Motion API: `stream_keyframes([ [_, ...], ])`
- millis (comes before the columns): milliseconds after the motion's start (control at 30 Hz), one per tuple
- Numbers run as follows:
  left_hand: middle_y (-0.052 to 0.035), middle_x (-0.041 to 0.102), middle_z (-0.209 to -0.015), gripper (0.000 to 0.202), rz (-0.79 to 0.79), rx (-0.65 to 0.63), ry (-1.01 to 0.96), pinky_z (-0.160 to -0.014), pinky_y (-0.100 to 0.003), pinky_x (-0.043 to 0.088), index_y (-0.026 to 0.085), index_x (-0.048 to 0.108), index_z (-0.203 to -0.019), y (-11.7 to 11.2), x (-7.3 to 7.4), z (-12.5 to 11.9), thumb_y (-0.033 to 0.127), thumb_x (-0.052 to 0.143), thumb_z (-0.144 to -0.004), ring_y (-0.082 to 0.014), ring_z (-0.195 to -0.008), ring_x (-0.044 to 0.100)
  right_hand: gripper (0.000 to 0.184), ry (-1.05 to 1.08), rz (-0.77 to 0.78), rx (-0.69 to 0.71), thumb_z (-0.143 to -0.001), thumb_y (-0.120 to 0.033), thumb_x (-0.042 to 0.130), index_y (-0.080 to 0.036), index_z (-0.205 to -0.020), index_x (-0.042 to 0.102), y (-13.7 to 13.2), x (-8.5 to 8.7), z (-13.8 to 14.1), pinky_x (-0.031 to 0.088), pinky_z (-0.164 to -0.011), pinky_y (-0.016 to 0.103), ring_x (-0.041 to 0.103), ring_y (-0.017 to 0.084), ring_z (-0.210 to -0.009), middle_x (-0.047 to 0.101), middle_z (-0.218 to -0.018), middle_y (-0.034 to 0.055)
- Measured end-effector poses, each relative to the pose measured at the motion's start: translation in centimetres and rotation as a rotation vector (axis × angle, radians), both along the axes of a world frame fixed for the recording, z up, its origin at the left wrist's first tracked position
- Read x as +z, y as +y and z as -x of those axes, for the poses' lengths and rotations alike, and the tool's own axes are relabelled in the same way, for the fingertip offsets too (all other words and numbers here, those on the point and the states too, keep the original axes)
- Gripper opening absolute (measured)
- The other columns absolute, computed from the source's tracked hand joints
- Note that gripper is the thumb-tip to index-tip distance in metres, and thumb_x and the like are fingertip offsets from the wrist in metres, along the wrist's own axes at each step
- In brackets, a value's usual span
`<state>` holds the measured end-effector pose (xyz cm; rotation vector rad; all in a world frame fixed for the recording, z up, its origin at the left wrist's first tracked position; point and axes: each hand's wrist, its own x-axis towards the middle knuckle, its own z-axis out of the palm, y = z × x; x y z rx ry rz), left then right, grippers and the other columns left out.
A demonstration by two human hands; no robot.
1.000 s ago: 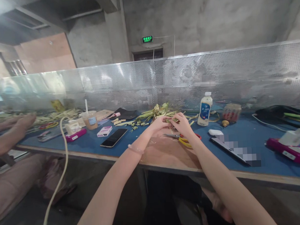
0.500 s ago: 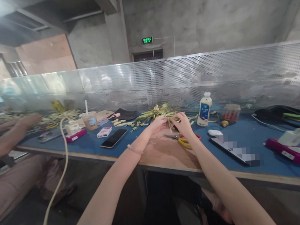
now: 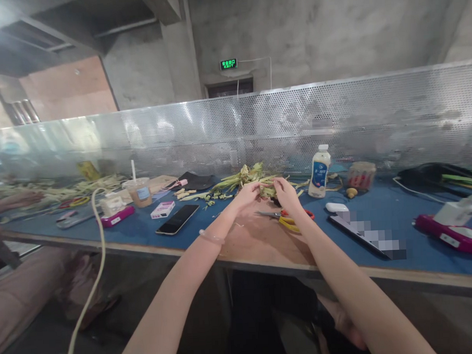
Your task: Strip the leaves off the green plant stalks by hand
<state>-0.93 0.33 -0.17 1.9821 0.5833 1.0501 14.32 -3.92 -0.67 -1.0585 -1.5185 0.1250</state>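
Note:
My left hand point(image 3: 247, 193) is closed, its fingertips pinched on what looks like a pale green plant strip point(image 3: 266, 185). Across from it, my right hand point(image 3: 287, 193) pinches the same area, its fingers partly hiding the strip. Right behind both hands lies a pile of green and yellowish plant stalks and leaves point(image 3: 236, 178). Below the hands, scissors with yellow and red handles point(image 3: 288, 224) rest on a brown board point(image 3: 262, 243), blades pointing left. The right forearm passes just beside the handles.
Left of me are a black phone point(image 3: 178, 219), a small box point(image 3: 163, 209), an iced drink cup point(image 3: 140, 193) and a magenta power strip point(image 3: 118, 216). A bottle point(image 3: 319, 172), a white earbud case point(image 3: 336, 207) and a jar point(image 3: 361, 175) stand right. A co-worker's arm point(image 3: 16, 201) shows far left.
My hands stay over the board's far end; the stalk end that hung between them no longer shows. The co-worker's arm has drawn back left. The whole view has shifted slightly.

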Motion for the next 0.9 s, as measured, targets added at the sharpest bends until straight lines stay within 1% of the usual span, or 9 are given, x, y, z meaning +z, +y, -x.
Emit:
stream_keyframes([
  [100, -0.0025, 0.061, -0.071, 0.033, -0.08, 0.031, 0.079, -0.052, -0.018, 0.041, 0.013, 0.057, -0.107, -0.07, 0.01, 0.11, 0.01, 0.039, -0.079, -0.0091, -0.058, 0.059, 0.032, -0.006, 0.054, 0.06, -0.08, -0.03, 0.038, -0.018, -0.101, 0.06, 0.48, -0.27, -0.16, 0.044, -0.072, 0.034, 0.056, 0.019, -0.076, 0.064, -0.093, 0.0077],
  [167, -0.0027, 0.061, -0.072, 0.036, -0.098, 0.033, 0.085, -0.052, -0.018, 0.042, 0.013, 0.054, -0.11, -0.18, 0.01, 0.14, 0.008, 0.038, -0.078, -0.0091, -0.057, 0.059, 0.033, -0.013, 0.08, 0.113, -0.079, -0.029, 0.04, -0.019, -0.104, 0.06, 0.58, -0.32, -0.17, 0.046, -0.067, 0.031, 0.056, 0.017, -0.07, 0.064, -0.091, 0.0066],
  [267, -0.0033, 0.061, -0.076, 0.041, -0.097, 0.006, 0.052, -0.052, -0.019, 0.044, 0.014, 0.047, -0.118, -0.35, 0.0, 0.13, 0.01, 0.038, -0.079, -0.0094, -0.056, 0.058, 0.038, -0.017, 0.102, 0.188, -0.077, -0.026, 0.042, -0.02, -0.111, 0.057, 0.44, -0.24, -0.14, 0.046, -0.057, 0.027, 0.056, 0.014, -0.065, 0.064, -0.094, 0.0059],
  [367, -0.0034, 0.061, -0.077, 0.043, -0.095, -0.015, 0.041, -0.054, -0.02, 0.045, 0.017, 0.041, -0.124, -0.42, -0.03, 0.15, 0.014, 0.04, -0.08, -0.01, -0.056, 0.057, 0.044, -0.011, 0.1, 0.227, -0.074, -0.023, 0.044, -0.02, -0.117, 0.053, 0.17, -0.12, -0.11, 0.046, -0.055, 0.026, 0.055, 0.013, -0.062, 0.063, -0.097, 0.006],
  [533, -0.0043, 0.061, -0.075, 0.044, -0.105, -0.018, 0.048, -0.055, -0.021, 0.045, 0.017, 0.041, -0.125, -0.35, 0.01, 0.25, 0.021, 0.041, -0.082, -0.0117, -0.057, 0.057, 0.042, 0.009, 0.087, 0.226, -0.078, -0.031, 0.045, -0.018, -0.117, 0.053, 0.0, -0.04, -0.02, 0.046, -0.056, 0.028, 0.055, 0.014, -0.063, 0.064, -0.091, 0.0066],
  [667, -0.0056, 0.062, -0.08, 0.043, -0.102, 0.0, 0.062, -0.053, -0.022, 0.044, 0.016, 0.042, -0.125, -0.29, 0.09, 0.21, 0.022, 0.041, -0.082, -0.012, -0.057, 0.058, 0.038, 0.017, 0.091, 0.231, -0.079, -0.034, 0.045, -0.019, -0.113, 0.056, 0.17, -0.1, 0.04, 0.046, -0.056, 0.028, 0.056, 0.015, -0.065, 0.064, -0.089, 0.0066],
  [767, -0.0074, 0.062, -0.083, 0.042, -0.113, 0.031, 0.083, -0.051, -0.022, 0.043, 0.014, 0.044, -0.123, -0.41, 0.13, 0.21, 0.021, 0.04, -0.082, -0.0118, -0.056, 0.057, 0.036, 0.025, 0.098, 0.23, -0.078, -0.036, 0.048, -0.019, -0.109, 0.056, 0.42, -0.34, 0.02, 0.047, -0.056, 0.028, 0.056, 0.016, -0.068, 0.063, -0.091, 0.0073],
  [833, -0.0083, 0.062, -0.088, 0.04, -0.13, 0.055, 0.099, -0.051, -0.022, 0.043, 0.014, 0.047, -0.121, -0.56, 0.14, 0.27, 0.021, 0.04, -0.081, -0.011, -0.054, 0.057, 0.04, 0.033, 0.104, 0.219, -0.075, -0.037, 0.053, -0.017, -0.11, 0.054, 0.63, -0.59, 0.01, 0.047, -0.055, 0.027, 0.056, 0.015, -0.069, 0.062, -0.095, 0.0086],
  [900, -0.0071, 0.062, -0.087, 0.043, -0.137, 0.052, 0.113, -0.053, -0.022, 0.043, 0.016, 0.045, -0.123, -0.66, 0.1, 0.37, 0.019, 0.04, -0.08, -0.0103, -0.053, 0.056, 0.046, 0.038, 0.113, 0.201, -0.073, -0.038, 0.056, -0.015, -0.112, 0.05, 0.82, -0.79, -0.01, 0.046, -0.054, 0.026, 0.056, 0.014, -0.068, 0.061, -0.097, 0.0098],
])
